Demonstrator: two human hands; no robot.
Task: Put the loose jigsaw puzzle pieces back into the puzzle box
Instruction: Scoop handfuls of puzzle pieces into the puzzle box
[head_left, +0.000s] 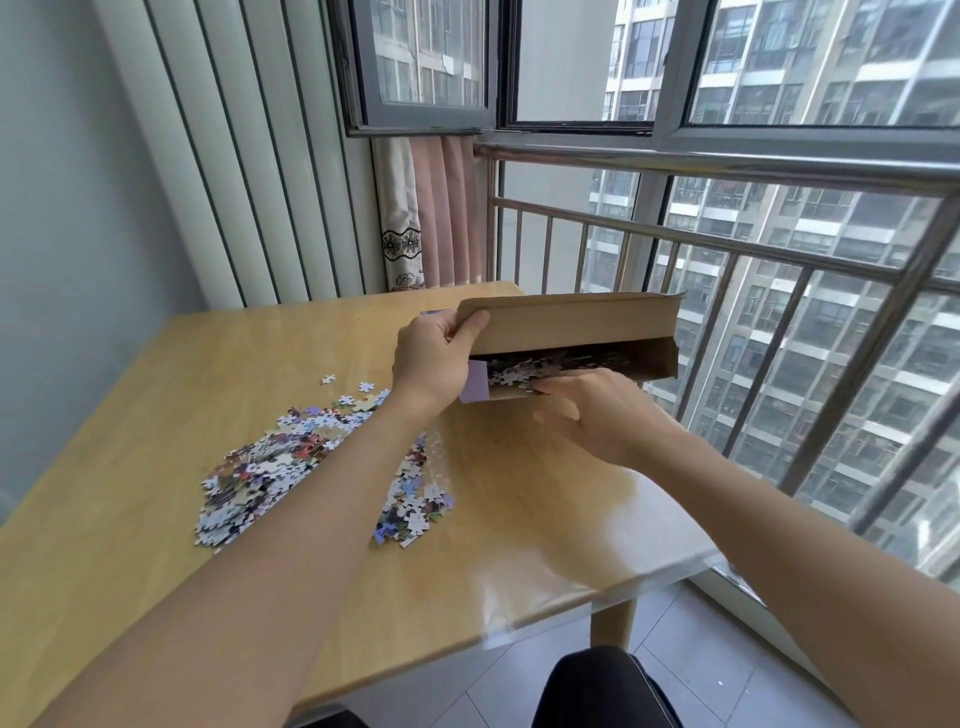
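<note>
Where the left forearm crosses the table (156, 395), it hides the middle of the pile (270, 467) of loose pieces, so the heap reads as two patches, a larger one to the arm's left and a smaller one to its right. A few stray pieces lie apart at the far edge of the pile. Most of the box (576, 338) is hard to read: only its brown inside faces and a lilac corner by the left wrist show, and any printing is out of sight. Its inside is in shadow, though a layer of pieces can be made out along the bottom.

Held at the table's far right edge, close to the railing (727, 244), the box runs with its long axis left to right, and its open side faces the person. Its flap is lifted, hinged along the top and leaning back toward the window.

The left hand (434, 358) grips the box's left end, thumb pressed on the flap's inner face and fingers wrapped behind. The right hand (597, 415) reaches to the box mouth with fingers loosely spread; its fingertips are blurred at the opening, and whether they hold any pieces cannot be told.
</note>
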